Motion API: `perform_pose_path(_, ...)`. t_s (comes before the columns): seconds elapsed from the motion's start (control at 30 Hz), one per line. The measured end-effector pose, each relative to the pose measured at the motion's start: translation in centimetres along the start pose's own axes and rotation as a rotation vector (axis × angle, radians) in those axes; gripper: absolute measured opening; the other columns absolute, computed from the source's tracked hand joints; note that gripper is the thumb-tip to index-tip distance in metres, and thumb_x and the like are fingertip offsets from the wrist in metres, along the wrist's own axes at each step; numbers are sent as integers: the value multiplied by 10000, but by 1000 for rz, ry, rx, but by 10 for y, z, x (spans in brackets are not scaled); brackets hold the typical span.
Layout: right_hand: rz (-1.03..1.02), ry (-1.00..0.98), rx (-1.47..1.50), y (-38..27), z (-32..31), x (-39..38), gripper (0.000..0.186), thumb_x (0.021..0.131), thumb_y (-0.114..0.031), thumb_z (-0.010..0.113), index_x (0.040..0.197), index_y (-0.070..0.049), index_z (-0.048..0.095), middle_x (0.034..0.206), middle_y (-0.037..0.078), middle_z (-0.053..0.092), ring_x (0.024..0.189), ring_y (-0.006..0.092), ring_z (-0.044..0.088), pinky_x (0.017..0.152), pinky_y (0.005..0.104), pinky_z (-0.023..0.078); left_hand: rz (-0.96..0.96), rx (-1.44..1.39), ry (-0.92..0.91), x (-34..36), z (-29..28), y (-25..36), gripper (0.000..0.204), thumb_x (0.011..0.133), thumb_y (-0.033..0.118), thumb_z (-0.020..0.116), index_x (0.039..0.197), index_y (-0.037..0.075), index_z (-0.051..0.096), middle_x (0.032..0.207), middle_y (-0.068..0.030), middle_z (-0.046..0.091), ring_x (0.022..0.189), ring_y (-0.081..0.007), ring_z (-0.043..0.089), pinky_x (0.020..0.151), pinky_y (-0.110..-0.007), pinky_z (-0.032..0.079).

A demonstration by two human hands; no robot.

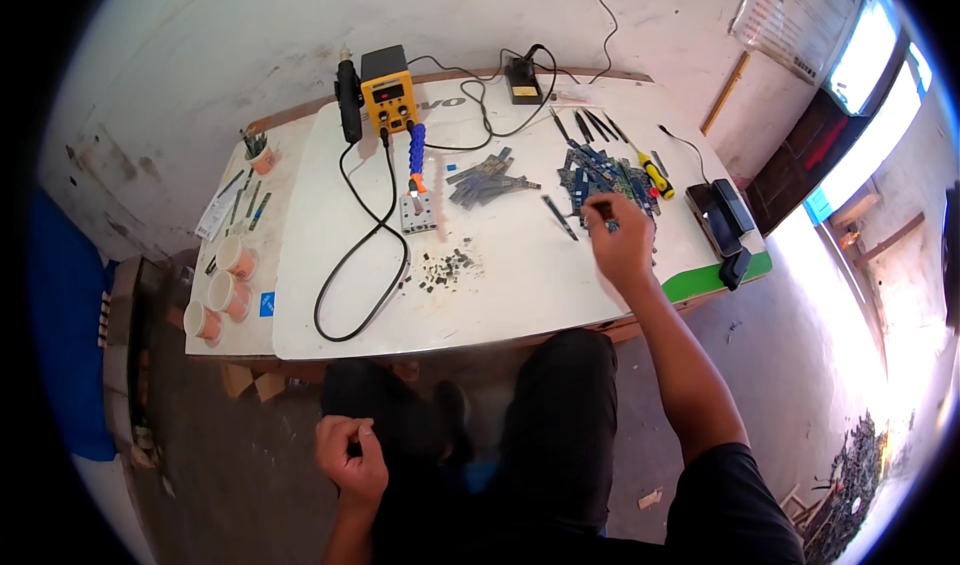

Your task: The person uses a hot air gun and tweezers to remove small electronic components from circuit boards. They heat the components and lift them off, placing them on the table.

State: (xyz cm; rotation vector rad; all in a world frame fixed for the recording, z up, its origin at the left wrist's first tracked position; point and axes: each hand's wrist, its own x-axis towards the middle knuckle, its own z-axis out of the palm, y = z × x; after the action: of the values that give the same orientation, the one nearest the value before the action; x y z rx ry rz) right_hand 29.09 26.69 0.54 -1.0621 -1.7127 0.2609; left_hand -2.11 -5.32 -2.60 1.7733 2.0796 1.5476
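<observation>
My right hand [622, 242] reaches over a heap of small circuit boards [598, 168] on the right of the white table. Its fingers are closed in a pinch at the near edge of the heap, with something dark at the fingertips that I cannot make out. Beside it lies a narrow dark strip [558, 217]. My left hand [352, 457] is over my left thigh, fingers curled in, with nothing seen in them. Thin grey board strips [490, 180] lie mid-table. Nearer to me are scattered small black chips [445, 270].
A yellow and black rework station [388, 95] stands at the back left, its black cable [325, 300] looping forward. A metal block [417, 213] sits beneath a blue flexible hose [417, 150]. Cups [229, 293] line the left. A yellow screwdriver [657, 178] and a black stand [722, 215] are right.
</observation>
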Motion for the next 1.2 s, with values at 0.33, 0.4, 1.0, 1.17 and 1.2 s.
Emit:
perform_pose_path(0.33, -511, -229, 55, -38, -1, -54, 271, 715, 130, 683, 952, 0, 694, 923, 147, 709, 839, 334, 694, 724, 395, 571, -11, 5, 3, 6, -2, 7, 70, 848, -35, 637, 847, 19, 681, 773, -74, 584, 713, -218, 527, 636, -337, 406)
perform_pose_path(0.4, -608, -271, 61, -43, -1, -56, 346, 663, 96, 678, 1001, 25, 699, 956, 156, 705, 858, 339, 694, 736, 408, 579, 25, -41, 62, 20, 1, 11, 67, 854, -40, 639, 842, 12, 680, 761, -76, 575, 690, -213, 516, 620, -331, 402)
perform_pose_path(1.0, -1022, -285, 207, -123, 67, -8, 303, 697, -42, 641, 981, 51, 689, 999, 148, 676, 868, 303, 674, 738, 374, 577, -768, -355, -1028, 340, 101, -20, 551, 941, 600, 639, 1041, 69, 749, 900, 20, 657, 770, -87, 521, 646, -248, 367)
perform_pose_path(1.17, -1035, -340, 150, -118, 79, -7, 279, 720, -46, 642, 982, 40, 683, 984, 123, 653, 891, 283, 659, 779, 367, 563, -762, -429, -1058, 339, 112, -18, 424, 932, 526, 697, 1064, 128, 763, 915, 13, 673, 753, -78, 511, 628, -246, 366)
perform_pose_path(1.2, -1034, -345, 151, -118, 81, -7, 277, 722, -51, 641, 981, 39, 682, 984, 120, 651, 893, 280, 657, 782, 367, 562, -773, -428, -1064, 337, 112, -17, 398, 930, 510, 708, 1070, 142, 765, 919, 11, 677, 747, -76, 508, 625, -246, 366)
